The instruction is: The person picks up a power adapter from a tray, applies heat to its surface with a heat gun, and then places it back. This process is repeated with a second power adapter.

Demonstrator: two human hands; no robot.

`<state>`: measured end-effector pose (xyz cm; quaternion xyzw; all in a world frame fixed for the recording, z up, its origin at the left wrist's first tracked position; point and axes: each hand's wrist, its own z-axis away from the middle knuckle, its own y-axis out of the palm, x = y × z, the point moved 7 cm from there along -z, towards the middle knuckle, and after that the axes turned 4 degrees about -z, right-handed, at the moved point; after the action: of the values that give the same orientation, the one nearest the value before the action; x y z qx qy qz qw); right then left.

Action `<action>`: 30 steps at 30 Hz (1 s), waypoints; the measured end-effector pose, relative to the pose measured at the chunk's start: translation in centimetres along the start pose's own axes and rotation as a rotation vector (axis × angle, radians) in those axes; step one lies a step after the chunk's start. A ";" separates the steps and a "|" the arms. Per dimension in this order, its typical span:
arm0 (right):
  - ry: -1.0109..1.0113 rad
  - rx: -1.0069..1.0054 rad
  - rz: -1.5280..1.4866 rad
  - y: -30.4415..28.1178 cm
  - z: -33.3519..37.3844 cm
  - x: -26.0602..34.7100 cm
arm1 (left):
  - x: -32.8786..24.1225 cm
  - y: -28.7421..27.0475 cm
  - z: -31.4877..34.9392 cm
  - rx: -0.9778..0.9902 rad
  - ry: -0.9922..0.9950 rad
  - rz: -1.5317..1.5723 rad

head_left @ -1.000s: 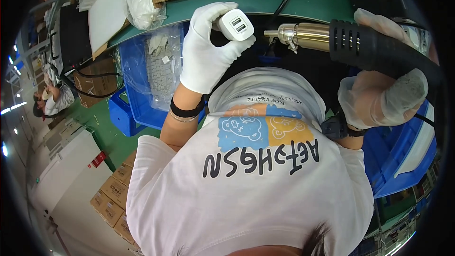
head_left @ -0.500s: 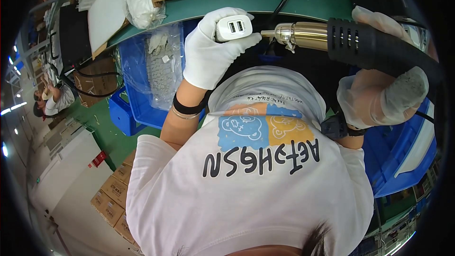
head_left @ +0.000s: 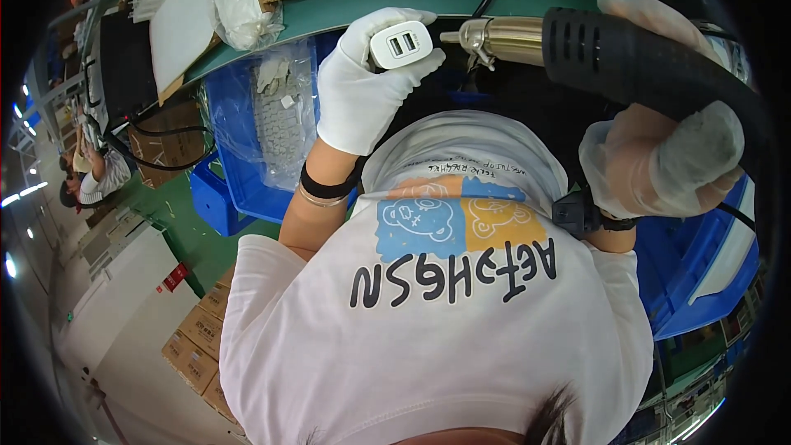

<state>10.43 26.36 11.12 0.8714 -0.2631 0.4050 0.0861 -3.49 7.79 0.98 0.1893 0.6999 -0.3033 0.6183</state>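
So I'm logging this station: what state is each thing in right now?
Left hand: gloved, raised, closed on the charger.
White two-port charger: held, ports facing the camera.
Right hand: gloved, closed on the heat gun.
Heat gun: held level, metal nozzle beside the charger.
Blue bin: open, bag inside.

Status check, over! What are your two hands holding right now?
Left hand grips small white two-port charger. Right hand grips black heat gun, silver nozzle beside charger. Nothing between.

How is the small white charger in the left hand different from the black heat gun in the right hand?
The small white two-port charger is compact and rounded; the black heat gun with a metal nozzle is long and far bigger. The left hand pinches the charger in its fingertips, while the right hand wraps around the gun's handle. Both are held up by gloved hands, nozzle close to the charger.
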 end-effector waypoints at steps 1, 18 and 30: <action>-0.002 0.003 0.001 0.3 -0.2 -0.3 | 0.0 0.0 0.0 0.001 0.000 0.000; -0.045 0.074 0.000 -0.7 -0.2 0.3 | 0.0 0.1 0.1 -0.026 -0.078 -0.066; -0.078 0.133 -0.006 -0.5 -0.6 0.2 | 0.7 0.1 0.0 -0.016 -0.040 -0.043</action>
<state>10.41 26.94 11.68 0.8913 -0.2359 0.3869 0.0187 -3.57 7.81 0.32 0.1630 0.6939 -0.3147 0.6268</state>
